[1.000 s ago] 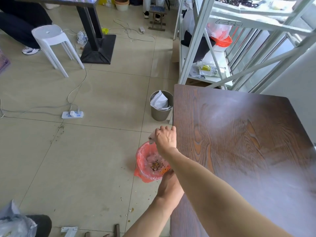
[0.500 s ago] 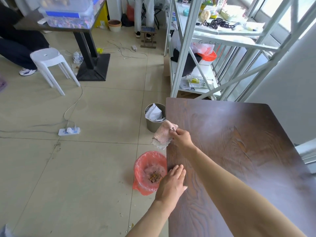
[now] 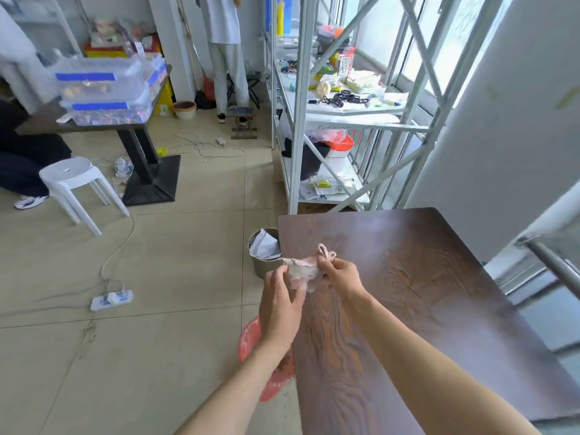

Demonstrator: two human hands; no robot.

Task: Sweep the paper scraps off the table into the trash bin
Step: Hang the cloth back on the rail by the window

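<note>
Both hands hold a pale pink cloth (image 3: pixel 303 269) above the left edge of the dark wooden table (image 3: pixel 439 293). My right hand (image 3: pixel 340 273) pinches its upper right part, over the tabletop. My left hand (image 3: pixel 281 304) grips its lower left part, just off the table's edge. Below my left forearm stands the bin lined with a red bag (image 3: pixel 251 339) on the floor, mostly hidden by the arm. No paper scraps show on the tabletop.
A grey metal bin (image 3: pixel 262 262) with white paper stands at the table's far left corner. A white shelf rack (image 3: pixel 329 120) stands behind the table. A power strip (image 3: pixel 111 299), cables, a white stool (image 3: pixel 73 183) and a person standing at the back occupy the floor to the left.
My right hand lifted the cloth from the table's edge. My left hand rose off the table and took hold of the cloth too. The view tilted up.
</note>
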